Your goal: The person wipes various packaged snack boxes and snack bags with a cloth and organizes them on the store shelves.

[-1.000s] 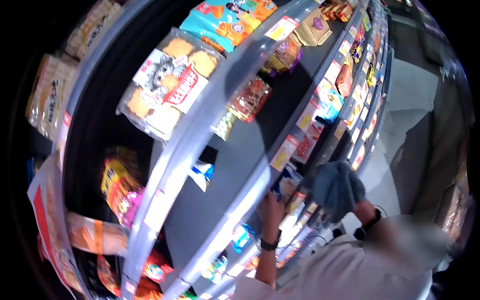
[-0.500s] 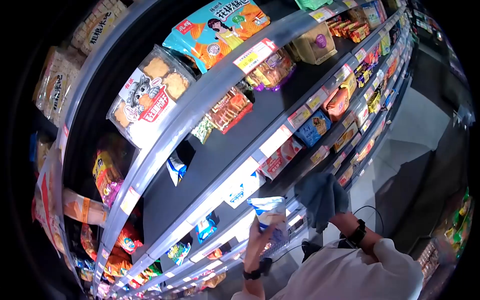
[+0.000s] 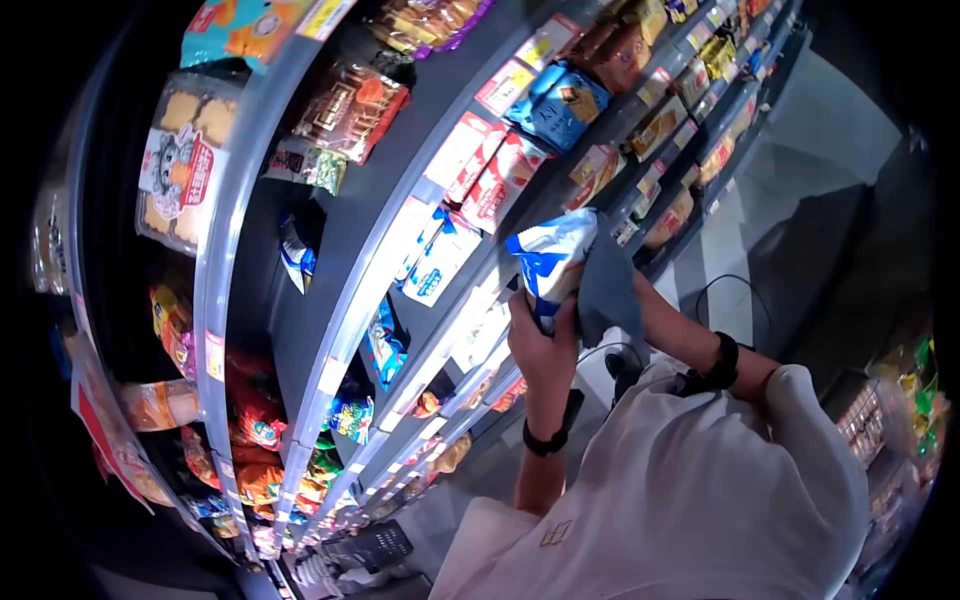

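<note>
My left hand (image 3: 545, 340) is closed around the lower part of a white and blue snack bag (image 3: 552, 252), held upright in front of the shelves. A dark grey cloth (image 3: 610, 285) covers most of my right hand (image 3: 643, 303) and lies against the bag's right side. The fingers of my right hand are hidden behind the cloth. Close to the bag, on the shelf, stand a red and white package (image 3: 503, 180) and a white and blue package (image 3: 440, 262).
Tiered shelves hold packed snacks, among them a blue biscuit pack (image 3: 562, 103) and a clear cookie box (image 3: 185, 165). Price tags line the shelf edges (image 3: 400, 235). A dark cable (image 3: 735, 282) lies on the floor (image 3: 745, 300) at right. More goods (image 3: 915, 400) stand far right.
The bag has risen and tilted, and my right hand has brought the grey cloth against its side. The view has shifted along the shelves.
</note>
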`<state>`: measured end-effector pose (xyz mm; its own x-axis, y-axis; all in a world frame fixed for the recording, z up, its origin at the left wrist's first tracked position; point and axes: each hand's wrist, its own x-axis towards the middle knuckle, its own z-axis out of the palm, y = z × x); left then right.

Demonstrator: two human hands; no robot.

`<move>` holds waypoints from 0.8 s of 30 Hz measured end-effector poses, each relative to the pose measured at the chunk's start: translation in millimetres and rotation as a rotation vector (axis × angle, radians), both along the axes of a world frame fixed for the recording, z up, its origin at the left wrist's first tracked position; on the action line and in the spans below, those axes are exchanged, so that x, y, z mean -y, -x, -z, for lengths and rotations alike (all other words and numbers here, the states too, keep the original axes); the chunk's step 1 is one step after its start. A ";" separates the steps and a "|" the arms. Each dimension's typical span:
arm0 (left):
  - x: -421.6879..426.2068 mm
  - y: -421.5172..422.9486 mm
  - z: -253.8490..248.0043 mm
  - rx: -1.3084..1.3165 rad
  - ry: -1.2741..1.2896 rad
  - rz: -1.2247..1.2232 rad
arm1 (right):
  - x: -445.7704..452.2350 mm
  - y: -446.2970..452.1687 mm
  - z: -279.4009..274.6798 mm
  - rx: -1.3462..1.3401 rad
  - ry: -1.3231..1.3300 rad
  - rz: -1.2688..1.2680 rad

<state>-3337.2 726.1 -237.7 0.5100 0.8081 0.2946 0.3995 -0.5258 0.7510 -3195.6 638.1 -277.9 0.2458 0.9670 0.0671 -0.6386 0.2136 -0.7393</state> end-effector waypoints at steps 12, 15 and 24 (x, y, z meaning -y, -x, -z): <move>24.7 -30.5 16.8 0.128 0.664 0.366 | 15.1 -53.8 -10.7 0.402 0.008 0.428; 28.6 -32.7 16.5 0.179 0.710 0.418 | 15.3 -43.0 -13.4 -0.065 0.017 0.395; 16.9 -51.9 33.8 0.398 1.181 0.376 | 5.6 -31.4 -6.3 0.099 0.014 0.557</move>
<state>-3285.3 709.2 -271.5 0.8031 0.5088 -0.3100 0.0173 0.5002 0.8658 -3164.3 632.4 -271.6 0.7128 0.6937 0.1036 -0.3597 0.4884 -0.7950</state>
